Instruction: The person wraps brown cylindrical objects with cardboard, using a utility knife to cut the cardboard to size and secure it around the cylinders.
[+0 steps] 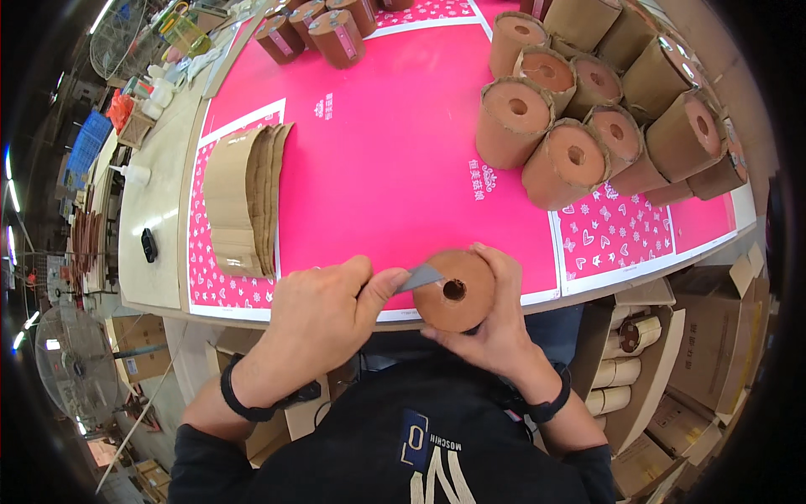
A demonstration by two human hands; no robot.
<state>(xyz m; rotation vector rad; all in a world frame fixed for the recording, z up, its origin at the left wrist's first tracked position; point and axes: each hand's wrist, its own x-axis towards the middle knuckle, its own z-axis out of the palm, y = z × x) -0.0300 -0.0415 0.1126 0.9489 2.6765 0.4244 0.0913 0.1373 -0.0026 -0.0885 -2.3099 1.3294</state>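
Our left hand point(323, 311) pinches a flat grey metal-looking blade point(422, 276); just beside it, our right hand point(507, 326) clasps a brown hollow-cored cylinder point(474, 277).

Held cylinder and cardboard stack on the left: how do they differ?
The cylinder is reddish brown; the cardboard stack is paler tan. The cylinder's round end has a central hole; the stack shows layered edges. The right hand holds the cylinder; the stack lies untouched. Both are brownish.
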